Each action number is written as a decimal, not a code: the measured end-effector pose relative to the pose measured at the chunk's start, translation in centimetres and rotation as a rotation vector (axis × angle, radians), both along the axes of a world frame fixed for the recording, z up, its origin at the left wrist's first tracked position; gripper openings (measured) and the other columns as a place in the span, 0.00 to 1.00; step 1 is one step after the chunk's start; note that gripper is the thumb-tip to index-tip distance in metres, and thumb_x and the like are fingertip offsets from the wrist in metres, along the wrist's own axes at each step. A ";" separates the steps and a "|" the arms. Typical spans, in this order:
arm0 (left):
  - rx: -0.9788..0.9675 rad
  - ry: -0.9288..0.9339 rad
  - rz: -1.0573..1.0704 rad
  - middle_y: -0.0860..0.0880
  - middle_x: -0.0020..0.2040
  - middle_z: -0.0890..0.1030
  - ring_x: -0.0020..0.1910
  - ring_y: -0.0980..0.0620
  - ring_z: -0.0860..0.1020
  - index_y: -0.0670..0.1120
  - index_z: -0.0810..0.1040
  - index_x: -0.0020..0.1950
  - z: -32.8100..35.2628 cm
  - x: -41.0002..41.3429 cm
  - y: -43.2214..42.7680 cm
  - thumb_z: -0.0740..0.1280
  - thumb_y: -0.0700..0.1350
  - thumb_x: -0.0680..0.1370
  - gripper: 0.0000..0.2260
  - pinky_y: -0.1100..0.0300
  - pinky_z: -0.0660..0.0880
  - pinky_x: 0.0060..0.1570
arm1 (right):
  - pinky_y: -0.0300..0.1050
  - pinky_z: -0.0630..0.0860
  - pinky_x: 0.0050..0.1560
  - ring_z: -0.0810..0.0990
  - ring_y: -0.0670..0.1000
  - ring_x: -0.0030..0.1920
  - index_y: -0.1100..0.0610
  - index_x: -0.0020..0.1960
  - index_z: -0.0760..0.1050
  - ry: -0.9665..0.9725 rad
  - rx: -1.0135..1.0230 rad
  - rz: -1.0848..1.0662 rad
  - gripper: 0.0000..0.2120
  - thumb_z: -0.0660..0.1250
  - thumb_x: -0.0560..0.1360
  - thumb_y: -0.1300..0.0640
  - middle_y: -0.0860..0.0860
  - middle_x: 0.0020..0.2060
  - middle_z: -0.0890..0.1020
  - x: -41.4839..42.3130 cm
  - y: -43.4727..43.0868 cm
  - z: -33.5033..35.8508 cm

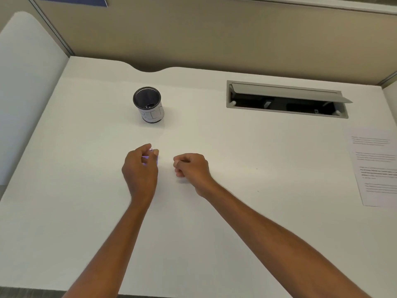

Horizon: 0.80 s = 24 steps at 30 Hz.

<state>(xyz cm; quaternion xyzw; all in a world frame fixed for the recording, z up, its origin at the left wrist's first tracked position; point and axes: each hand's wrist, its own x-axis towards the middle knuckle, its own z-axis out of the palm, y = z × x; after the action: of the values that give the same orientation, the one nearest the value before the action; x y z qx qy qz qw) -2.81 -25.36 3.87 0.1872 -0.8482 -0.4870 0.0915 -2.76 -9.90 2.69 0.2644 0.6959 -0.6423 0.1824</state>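
The left hand [140,168] hovers low over the white desk [236,211], its fingers [155,152] curled and drawn together with the thumb around a small pale object [151,150]. The object peeks out at the fingertips. It is too small and blurred to name, and a faint violet glint shows on the inner side of the fingers just below it.

The right hand [193,168] lies just beside the left one, apart from it. Its fingers [179,168] are curled in and its thumb is pressed against the forefinger. Nothing shows between them.

Straight beyond the left fingertips, well apart from them, a black mesh cup [148,105] stands upright with its mouth open. A white paper band wraps its lower half, hand-lettered "BIN".

Farther off, beyond and to the outer side of the right fingers, a grey hatch [286,100] in the desk stands open, with its flap raised over a dark recess. A printed sheet [378,168] lies flat at the desk's edge, far out on the right hand's side.
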 end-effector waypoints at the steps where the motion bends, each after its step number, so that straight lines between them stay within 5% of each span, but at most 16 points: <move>1: 0.010 0.006 -0.028 0.56 0.51 0.83 0.45 0.62 0.81 0.48 0.87 0.65 0.3 0.1 1.3 0.73 0.46 0.83 0.10 0.73 0.74 0.48 | 0.48 0.89 0.49 0.86 0.47 0.37 0.55 0.51 0.88 0.012 0.004 -0.006 0.06 0.72 0.79 0.59 0.51 0.40 0.89 0.3 1.3 0.1; 7: 0.093 -0.003 -0.220 0.55 0.51 0.87 0.46 0.64 0.83 0.48 0.88 0.62 0.3 2.1 9.5 0.75 0.44 0.83 0.09 0.73 0.76 0.46 | 0.48 0.90 0.53 0.88 0.46 0.40 0.53 0.49 0.89 0.098 0.048 -0.081 0.05 0.73 0.79 0.58 0.53 0.44 0.91 2.1 10.2 0.6; 15: 0.043 -0.083 -0.507 0.58 0.52 0.90 0.50 0.61 0.86 0.49 0.90 0.57 -0.9 5.9 18.8 0.74 0.44 0.83 0.06 0.58 0.83 0.54 | 0.46 0.89 0.50 0.87 0.46 0.40 0.56 0.49 0.89 0.131 0.145 -0.135 0.04 0.75 0.79 0.61 0.48 0.42 0.90 5.0 21.9 0.6; 24: -0.323 -0.245 -0.808 0.51 0.59 0.90 0.57 0.47 0.86 0.51 0.89 0.63 -2.2 7.4 23.3 0.71 0.47 0.85 0.10 0.50 0.83 0.59 | 0.45 0.87 0.45 0.85 0.45 0.36 0.54 0.47 0.89 0.107 0.344 -0.034 0.06 0.73 0.80 0.59 0.49 0.40 0.90 6.1 28.0 -1.2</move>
<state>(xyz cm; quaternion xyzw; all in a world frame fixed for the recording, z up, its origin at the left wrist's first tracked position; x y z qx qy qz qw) 4.55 -2.02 1.67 -0.1191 -0.9229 -0.3194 -0.1791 3.32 18.10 1.48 0.2691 0.7997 -0.5298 0.0861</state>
